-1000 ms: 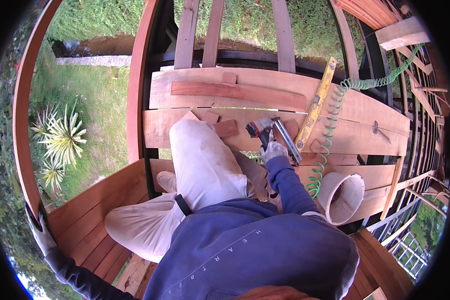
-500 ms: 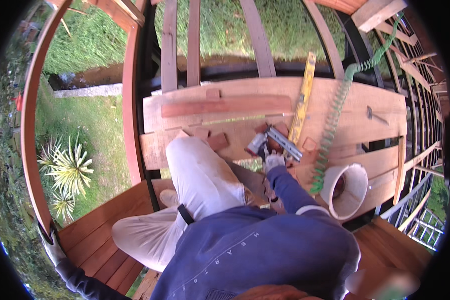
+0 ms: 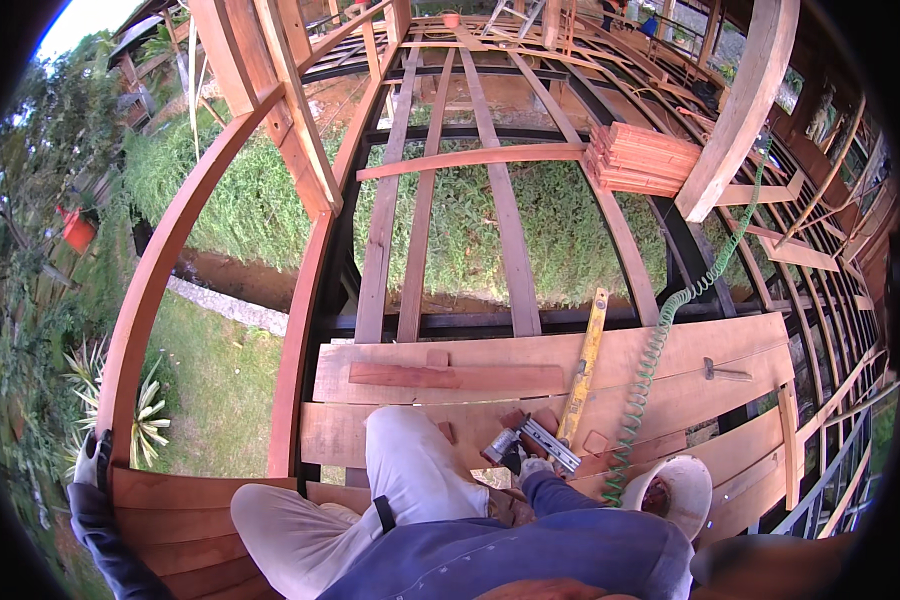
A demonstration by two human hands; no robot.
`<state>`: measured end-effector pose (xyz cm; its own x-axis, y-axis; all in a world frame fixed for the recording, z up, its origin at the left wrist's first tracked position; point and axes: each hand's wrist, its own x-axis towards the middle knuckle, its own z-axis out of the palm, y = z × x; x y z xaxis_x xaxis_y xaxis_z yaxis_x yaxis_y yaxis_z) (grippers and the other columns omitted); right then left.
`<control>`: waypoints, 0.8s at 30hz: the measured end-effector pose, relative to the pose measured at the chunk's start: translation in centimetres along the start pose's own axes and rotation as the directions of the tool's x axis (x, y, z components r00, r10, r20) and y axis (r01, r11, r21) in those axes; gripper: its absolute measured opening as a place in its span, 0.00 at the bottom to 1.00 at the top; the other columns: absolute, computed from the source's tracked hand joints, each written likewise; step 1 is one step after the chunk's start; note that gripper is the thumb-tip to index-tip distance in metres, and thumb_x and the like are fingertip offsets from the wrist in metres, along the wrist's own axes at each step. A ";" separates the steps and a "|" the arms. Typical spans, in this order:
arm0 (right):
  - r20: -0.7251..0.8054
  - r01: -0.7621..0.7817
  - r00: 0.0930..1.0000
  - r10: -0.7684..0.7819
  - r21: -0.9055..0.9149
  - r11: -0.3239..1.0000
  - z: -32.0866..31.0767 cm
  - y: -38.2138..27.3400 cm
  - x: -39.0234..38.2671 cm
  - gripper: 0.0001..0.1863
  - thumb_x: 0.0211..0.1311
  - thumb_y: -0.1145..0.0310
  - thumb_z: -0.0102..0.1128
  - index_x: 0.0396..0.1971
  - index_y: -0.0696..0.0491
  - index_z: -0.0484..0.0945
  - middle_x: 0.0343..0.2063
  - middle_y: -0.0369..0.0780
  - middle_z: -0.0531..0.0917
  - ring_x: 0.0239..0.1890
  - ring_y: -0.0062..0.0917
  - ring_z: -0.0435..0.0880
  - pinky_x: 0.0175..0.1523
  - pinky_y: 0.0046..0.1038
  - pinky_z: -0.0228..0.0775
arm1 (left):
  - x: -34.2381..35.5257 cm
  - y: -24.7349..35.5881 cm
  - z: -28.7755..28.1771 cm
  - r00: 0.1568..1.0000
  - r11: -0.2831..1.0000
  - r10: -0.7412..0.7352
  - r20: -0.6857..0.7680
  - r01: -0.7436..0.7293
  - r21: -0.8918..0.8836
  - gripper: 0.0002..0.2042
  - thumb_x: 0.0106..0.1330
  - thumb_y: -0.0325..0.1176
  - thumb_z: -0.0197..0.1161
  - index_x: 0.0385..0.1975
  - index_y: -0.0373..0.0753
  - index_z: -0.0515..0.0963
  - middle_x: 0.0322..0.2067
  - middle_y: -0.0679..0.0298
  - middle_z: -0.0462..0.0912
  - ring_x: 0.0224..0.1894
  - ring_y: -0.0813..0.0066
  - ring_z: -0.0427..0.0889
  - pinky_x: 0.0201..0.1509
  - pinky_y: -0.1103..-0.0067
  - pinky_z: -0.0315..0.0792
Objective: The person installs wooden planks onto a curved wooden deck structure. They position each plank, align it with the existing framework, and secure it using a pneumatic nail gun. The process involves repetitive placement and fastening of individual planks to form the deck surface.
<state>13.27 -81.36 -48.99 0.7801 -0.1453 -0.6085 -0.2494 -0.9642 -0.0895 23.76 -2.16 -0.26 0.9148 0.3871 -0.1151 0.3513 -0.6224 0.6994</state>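
Note:
My right hand [image 3: 536, 466], gloved, is closed round the handle of a nail gun [image 3: 552, 445], which lies over the boards beside my knee. Far out at the left, my left hand [image 3: 91, 464], also gloved, grips the curved wooden rail [image 3: 130, 352] near its lower end. A yellow spirit level [image 3: 583, 365] lies just beyond the nail gun, among small reddish wood blocks [image 3: 596, 442]. Past my knee a reddish strip of wood [image 3: 450, 377] rests across the planks [image 3: 670, 353]. To the right of my right forearm stands a white bucket [image 3: 700, 497] with something reddish inside.
A green coiled air hose [image 3: 642, 385] runs from beside the bucket to the far right. A hammer [image 3: 725, 372] lies on the planks. Open gaps show between the joists [image 3: 503, 230], with greenery below. A stack of reddish boards [image 3: 645, 158] sits by a leaning post [image 3: 745, 110].
My view has tilted up, bringing the far framework, the board stack and a ladder into sight. My right hand still holds the nail gun, and my left stays on the rail.

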 end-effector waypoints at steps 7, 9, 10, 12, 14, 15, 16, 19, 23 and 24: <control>-0.447 -0.011 0.894 -0.030 -0.088 0.996 -3.2 -4.0 -0.5 0.39 0.57 0.49 0.55 0.65 0.52 0.59 0.43 0.50 0.80 0.43 0.39 0.82 0.50 0.40 0.72 | 1.7 -5.9 -2.9 0.962 0.869 0.226 -0.153 -0.128 0.478 0.21 0.66 0.39 0.58 0.53 0.30 0.72 0.44 0.44 0.80 0.49 0.52 0.79 0.55 0.71 0.70; -0.498 0.140 0.863 -0.090 0.065 0.988 -6.2 -6.1 -0.9 0.36 0.56 0.50 0.58 0.62 0.53 0.63 0.41 0.50 0.80 0.41 0.41 0.82 0.48 0.41 0.72 | 0.8 -1.0 -0.6 0.992 0.940 0.127 -0.012 -0.116 0.321 0.20 0.68 0.41 0.58 0.50 0.29 0.73 0.41 0.54 0.82 0.44 0.65 0.79 0.51 0.73 0.71; -0.548 0.237 0.824 -0.141 0.109 0.965 -7.6 -7.7 -0.1 0.34 0.56 0.51 0.59 0.60 0.53 0.65 0.41 0.50 0.80 0.40 0.41 0.82 0.47 0.41 0.73 | 0.2 -0.3 -0.9 0.996 0.964 0.081 0.045 -0.090 0.251 0.20 0.68 0.41 0.58 0.50 0.30 0.74 0.40 0.58 0.82 0.43 0.69 0.79 0.50 0.74 0.71; -0.325 0.332 0.921 -0.213 0.372 0.867 -12.7 -11.7 -0.2 0.36 0.59 0.50 0.56 0.63 0.54 0.61 0.50 0.52 0.77 0.51 0.42 0.78 0.57 0.38 0.68 | -0.6 2.8 -1.3 0.982 0.980 -0.045 0.185 0.007 0.198 0.19 0.68 0.40 0.60 0.48 0.31 0.74 0.39 0.67 0.80 0.41 0.81 0.75 0.47 0.78 0.70; -0.397 0.459 0.871 -0.289 0.447 0.768 -17.3 -16.2 -2.1 0.36 0.60 0.50 0.56 0.63 0.53 0.61 0.47 0.51 0.79 0.50 0.40 0.78 0.56 0.36 0.69 | -0.9 2.1 -0.8 0.990 0.995 -0.070 0.124 0.060 0.079 0.18 0.67 0.39 0.62 0.48 0.31 0.75 0.40 0.66 0.80 0.42 0.79 0.75 0.47 0.79 0.70; -0.498 0.563 0.797 -0.341 0.410 0.717 -18.0 -18.3 -2.1 0.36 0.59 0.49 0.56 0.64 0.52 0.61 0.48 0.51 0.78 0.51 0.41 0.77 0.57 0.37 0.68 | -0.9 1.4 -0.8 0.992 0.996 -0.086 0.094 0.085 0.016 0.18 0.66 0.39 0.63 0.47 0.31 0.75 0.40 0.65 0.80 0.42 0.78 0.76 0.47 0.79 0.70; -0.591 0.662 0.707 -0.388 0.359 0.658 -18.7 -20.5 -1.9 0.36 0.59 0.48 0.56 0.64 0.51 0.61 0.50 0.50 0.77 0.53 0.42 0.76 0.59 0.37 0.67 | -0.6 0.4 -1.0 0.995 0.997 -0.077 0.067 0.077 -0.006 0.18 0.66 0.40 0.63 0.47 0.31 0.75 0.40 0.65 0.80 0.42 0.78 0.76 0.47 0.79 0.70; -0.468 0.688 0.686 -0.557 0.167 0.706 -21.9 -27.1 -5.2 0.37 0.59 0.45 0.55 0.64 0.49 0.61 0.58 0.50 0.71 0.59 0.43 0.70 0.64 0.41 0.61 | 0.9 -3.2 -1.7 0.997 0.996 -0.072 -0.008 0.072 -0.053 0.20 0.66 0.42 0.63 0.47 0.31 0.75 0.41 0.64 0.80 0.42 0.77 0.76 0.47 0.79 0.70; -0.076 0.657 0.726 -0.683 -0.214 0.723 -21.3 -31.3 -7.8 0.38 0.57 0.43 0.54 0.65 0.47 0.61 0.65 0.45 0.63 0.67 0.41 0.58 0.68 0.55 0.45 | -2.6 2.7 1.1 0.994 0.999 -0.039 -0.102 0.043 0.033 0.25 0.63 0.46 0.65 0.47 0.28 0.74 0.40 0.60 0.81 0.42 0.75 0.77 0.47 0.78 0.71; -0.043 0.652 0.736 -0.676 -0.226 0.724 -21.2 -32.1 -8.3 0.38 0.57 0.43 0.54 0.65 0.47 0.62 0.65 0.44 0.63 0.67 0.41 0.58 0.68 0.55 0.44 | -3.1 2.9 1.3 0.990 0.999 -0.019 -0.139 0.024 0.029 0.24 0.62 0.45 0.66 0.45 0.27 0.76 0.38 0.58 0.82 0.40 0.75 0.78 0.45 0.77 0.71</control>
<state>26.95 -53.88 -24.38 0.7672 0.5352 -0.3534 0.4573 -0.8429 -0.2836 22.23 -6.05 1.15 0.8713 0.4898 -0.0296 0.3786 -0.6326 0.6757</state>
